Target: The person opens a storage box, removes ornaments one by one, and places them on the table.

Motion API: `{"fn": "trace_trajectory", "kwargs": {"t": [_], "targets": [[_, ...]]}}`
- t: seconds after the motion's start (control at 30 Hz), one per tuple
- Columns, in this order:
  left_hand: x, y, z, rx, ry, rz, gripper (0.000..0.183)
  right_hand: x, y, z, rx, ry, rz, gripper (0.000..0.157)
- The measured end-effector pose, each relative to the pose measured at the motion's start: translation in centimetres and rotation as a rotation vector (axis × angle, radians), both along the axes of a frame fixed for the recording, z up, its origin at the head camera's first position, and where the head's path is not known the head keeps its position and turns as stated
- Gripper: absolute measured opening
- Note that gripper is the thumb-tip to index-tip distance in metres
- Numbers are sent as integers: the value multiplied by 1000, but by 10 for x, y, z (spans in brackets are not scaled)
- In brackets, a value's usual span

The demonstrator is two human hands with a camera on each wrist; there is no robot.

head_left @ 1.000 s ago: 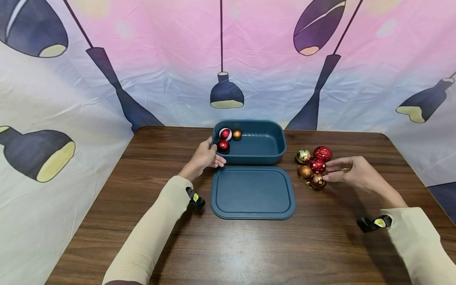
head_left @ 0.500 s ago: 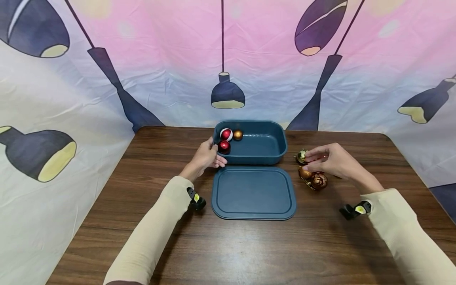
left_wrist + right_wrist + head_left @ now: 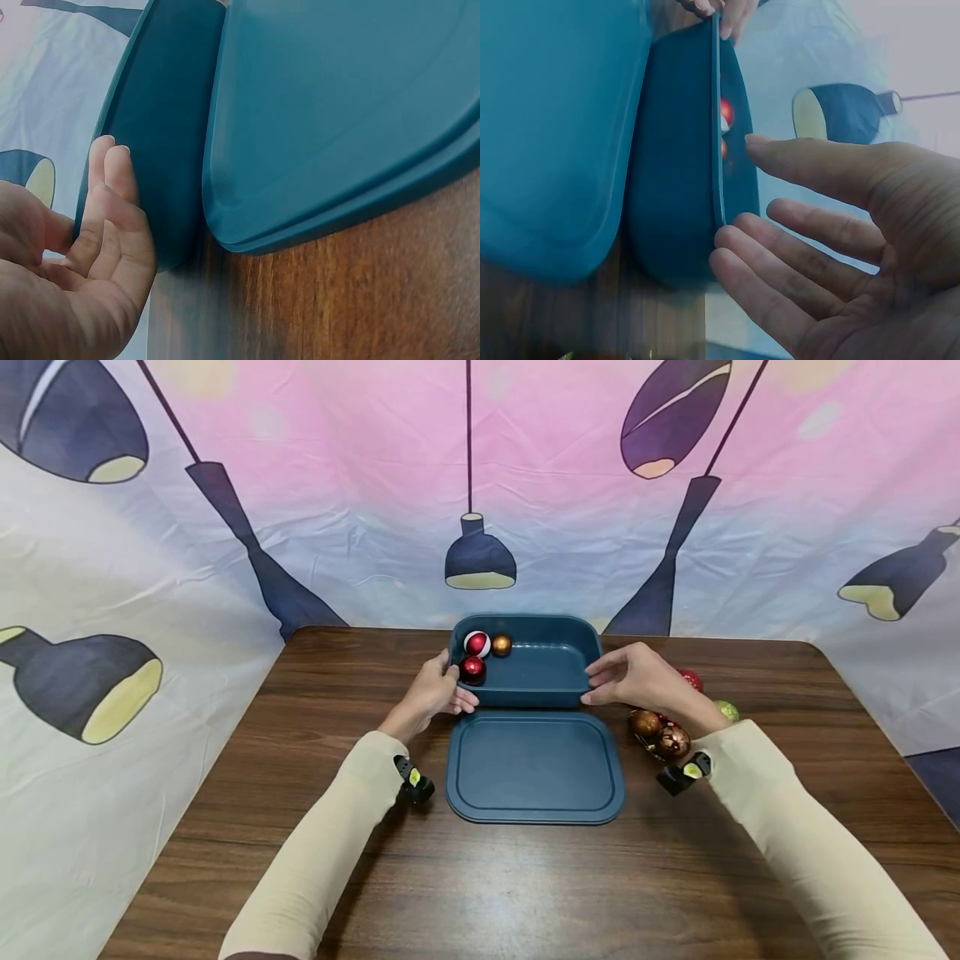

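Note:
A dark teal box (image 3: 536,697) stands at the table's back. My left hand (image 3: 433,683) holds its left front corner, thumb at the rim and fingers along the outer wall; the left wrist view shows those fingers (image 3: 120,180) against the wall. At the right end, my right hand (image 3: 633,677) has nothing in it, its fingertips right at the rim (image 3: 718,202). Inside the box's left end lie a red-and-white bauble (image 3: 477,644), a small gold bauble (image 3: 502,646) and a shiny red bauble (image 3: 472,671).
The flat teal lid (image 3: 536,768) lies before the box. Right of it are a copper bauble (image 3: 646,722), a brown patterned bauble (image 3: 673,741), a red glitter bauble (image 3: 691,680) and a green bauble (image 3: 726,711), partly behind my right arm. A printed cloth (image 3: 375,485) hangs behind the table.
My right hand has moved left from the loose baubles to the box's right end. The green bauble now shows past my right wrist. My left hand stays at the box corner.

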State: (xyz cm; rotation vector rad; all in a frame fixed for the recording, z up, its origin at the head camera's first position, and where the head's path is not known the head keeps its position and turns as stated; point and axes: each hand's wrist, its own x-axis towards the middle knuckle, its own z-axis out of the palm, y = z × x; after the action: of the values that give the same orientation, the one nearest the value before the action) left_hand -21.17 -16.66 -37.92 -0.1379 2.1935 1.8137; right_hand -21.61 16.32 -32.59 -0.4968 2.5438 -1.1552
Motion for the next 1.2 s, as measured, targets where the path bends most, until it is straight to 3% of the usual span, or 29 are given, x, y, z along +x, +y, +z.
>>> {"fn": "trace_trajectory", "kwargs": {"t": [0.27,0.63,1.2], "targets": [[-1,2,0,13,-22,15,61,-14,-28,3,39,13,22,45],[-1,1,0,6,-24,14,61,-27,-64,-1,10,33,84,40],[-2,0,-2,-18,5,-10,56,-42,-125,-24,-42,-53,25,47]]}}
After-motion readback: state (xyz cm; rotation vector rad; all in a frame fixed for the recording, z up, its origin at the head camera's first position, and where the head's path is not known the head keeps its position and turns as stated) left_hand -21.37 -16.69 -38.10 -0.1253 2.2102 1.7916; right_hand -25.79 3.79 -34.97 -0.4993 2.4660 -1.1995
